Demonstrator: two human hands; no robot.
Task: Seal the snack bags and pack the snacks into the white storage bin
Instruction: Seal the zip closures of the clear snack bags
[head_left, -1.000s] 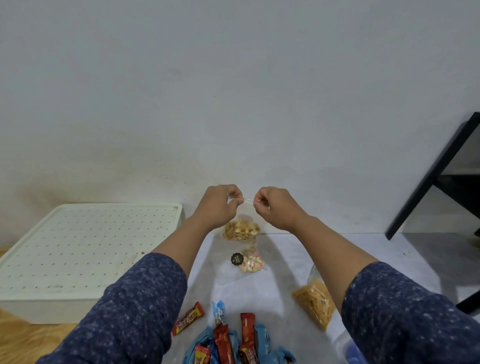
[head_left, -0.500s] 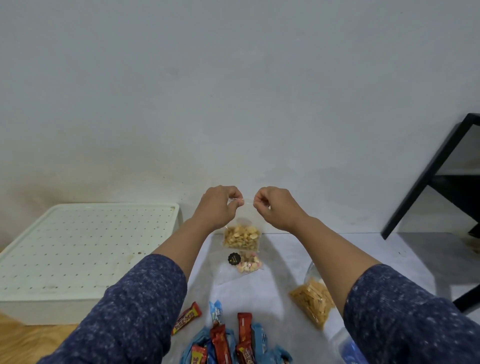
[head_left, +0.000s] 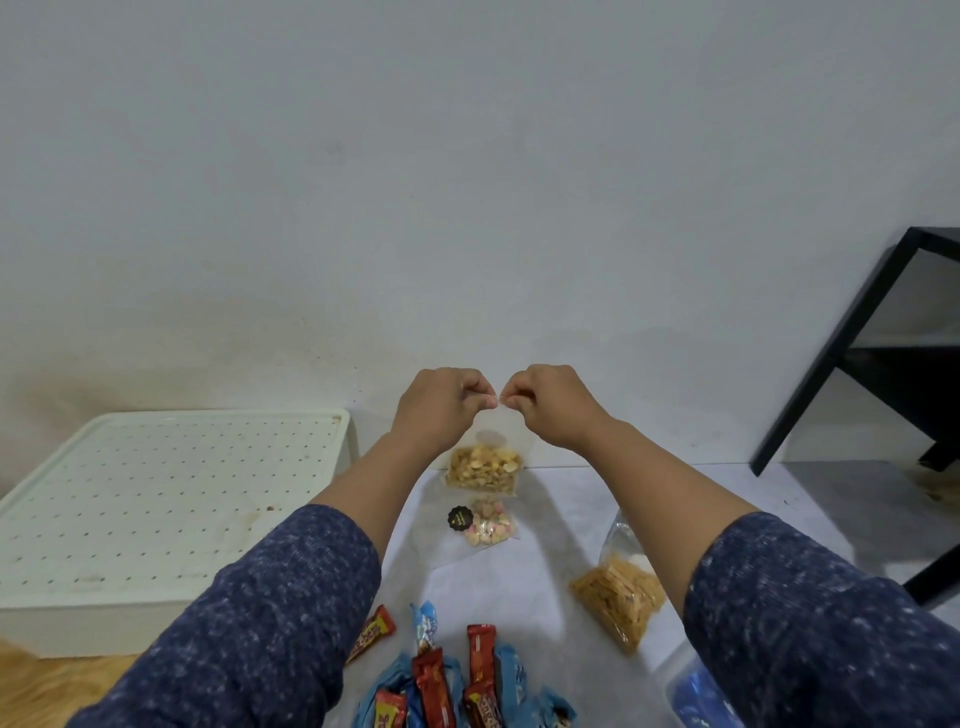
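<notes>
Nut bag (head_left: 484, 467) is held aloft above the table, its top edge pinched by left hand (head_left: 441, 410) and right hand (head_left: 550, 405); sealing judged underway. White storage bin (head_left: 171, 499) lidded; nothing seen packed.

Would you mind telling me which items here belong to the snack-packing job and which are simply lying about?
Part of the job:
- nut bag, its top pinched by the left hand and right hand
- candy bag
- cracker-stick bag
- wrapped bars
- white storage bin, lid on

Just lying about:
- black table frame
- blue-capped clear container
</notes>
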